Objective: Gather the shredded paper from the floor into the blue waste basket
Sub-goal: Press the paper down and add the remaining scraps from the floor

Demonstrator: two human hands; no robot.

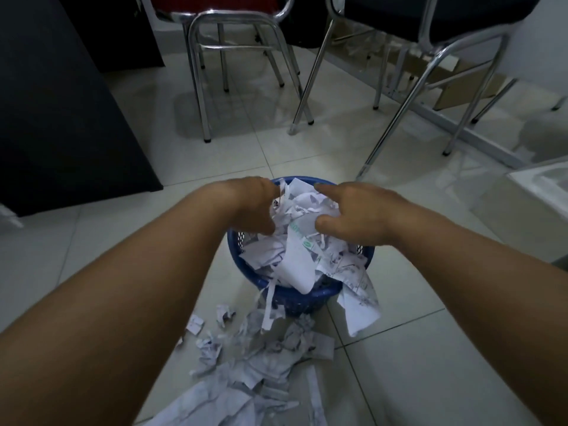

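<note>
Both hands are over the heaped basket (295, 295). The left hand (255, 207) curls into its paper (298, 250), grip unclear; the right hand (353, 216) is spread, thumb on the paper. Remaining scraps (264, 358) lie on the floor (399, 364) just nearer, between the forearms.

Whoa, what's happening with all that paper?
Someone is tidying torn paper into a blue basket. The left hand digs into the heap, fingers hidden, and the right hand rests on top with fingers open. The basket is overfull, with pieces hanging over its rim. Many scraps lie on the floor in front.
</note>
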